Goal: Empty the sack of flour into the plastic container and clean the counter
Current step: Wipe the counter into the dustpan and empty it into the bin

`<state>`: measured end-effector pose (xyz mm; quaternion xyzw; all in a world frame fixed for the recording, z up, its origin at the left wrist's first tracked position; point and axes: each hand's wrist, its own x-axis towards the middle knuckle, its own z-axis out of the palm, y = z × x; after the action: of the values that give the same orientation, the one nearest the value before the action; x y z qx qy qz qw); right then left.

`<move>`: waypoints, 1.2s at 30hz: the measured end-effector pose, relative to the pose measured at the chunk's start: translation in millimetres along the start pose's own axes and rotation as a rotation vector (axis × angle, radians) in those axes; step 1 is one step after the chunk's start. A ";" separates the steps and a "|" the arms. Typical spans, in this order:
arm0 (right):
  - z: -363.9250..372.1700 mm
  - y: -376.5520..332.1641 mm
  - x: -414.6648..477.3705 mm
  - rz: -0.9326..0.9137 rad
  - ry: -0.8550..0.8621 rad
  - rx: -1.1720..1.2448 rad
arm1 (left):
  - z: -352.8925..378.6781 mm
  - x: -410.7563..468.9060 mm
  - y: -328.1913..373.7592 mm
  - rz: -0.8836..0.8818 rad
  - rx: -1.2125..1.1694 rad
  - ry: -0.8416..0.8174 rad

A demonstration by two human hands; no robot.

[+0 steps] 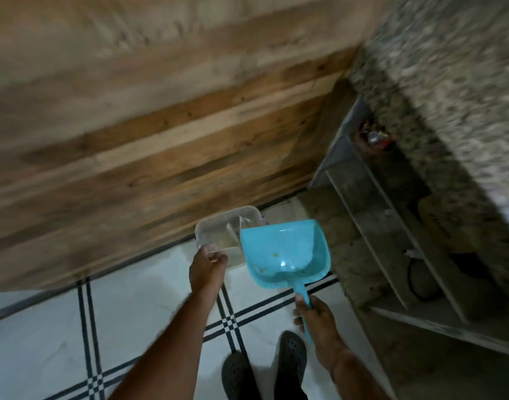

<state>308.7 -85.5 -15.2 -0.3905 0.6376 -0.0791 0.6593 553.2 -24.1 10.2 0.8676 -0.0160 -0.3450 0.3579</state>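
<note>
Head view shows the left hand [208, 262] gripping the near rim of the clear plastic container [227, 226] above the floor, while the right hand [316, 316], fingers curled tight, holds the handle of the blue dustpan [282, 249] just right of it.

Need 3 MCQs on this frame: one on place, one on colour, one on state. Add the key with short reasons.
1. Dustpan versus plastic container: A to its left; B to its right, overlapping its edge; C underneath it.
2. Dustpan colour: A red; B black; C turquoise.
3. Right hand: A grips the dustpan handle; B hangs empty; C holds the container.

Key: B, the pan covers the container's right rim. C, its plastic is plainly turquoise. A, the fingers curl round the handle, while the left hand holds the container.
</note>
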 end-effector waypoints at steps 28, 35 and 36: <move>-197.8 53.4 -361.6 -0.314 0.561 0.351 | 67.1 -392.6 214.1 1.196 0.566 -0.583; -235.5 101.5 -383.7 -0.294 0.469 0.371 | 162.5 -453.2 204.9 1.246 0.665 -0.745; -237.3 106.2 -389.0 -0.297 0.453 0.367 | 168.6 -456.9 204.5 1.264 0.680 -0.738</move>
<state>-15.1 123.0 250.5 -0.3266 0.6793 -0.3727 0.5413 147.3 -153.5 322.4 0.5859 -0.7250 -0.3178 0.1733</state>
